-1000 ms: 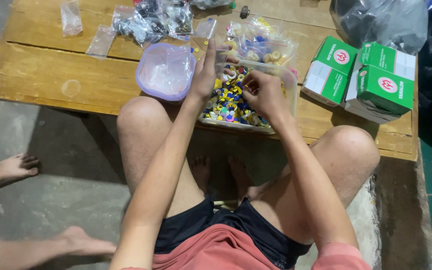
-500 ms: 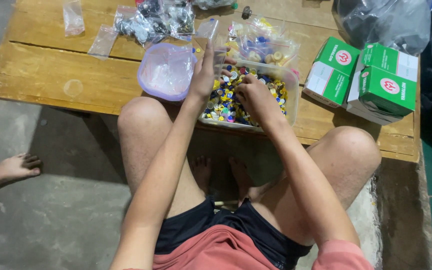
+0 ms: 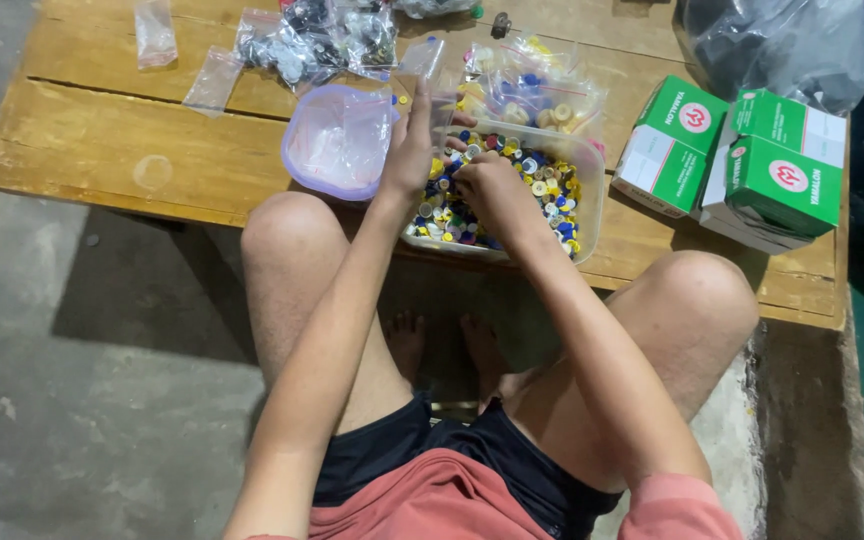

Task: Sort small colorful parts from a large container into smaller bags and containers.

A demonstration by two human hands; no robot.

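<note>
Here both hands (image 3: 452, 165) meet over the bead tub (image 3: 592, 170), their grip hidden.

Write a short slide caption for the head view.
Both hands, left hand and right hand, over a clear tub of coloured caps.

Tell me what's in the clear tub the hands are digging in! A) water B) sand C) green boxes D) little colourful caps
D: the tub is full of small caps in blue, yellow and white, and the right hand rests among them.
</note>
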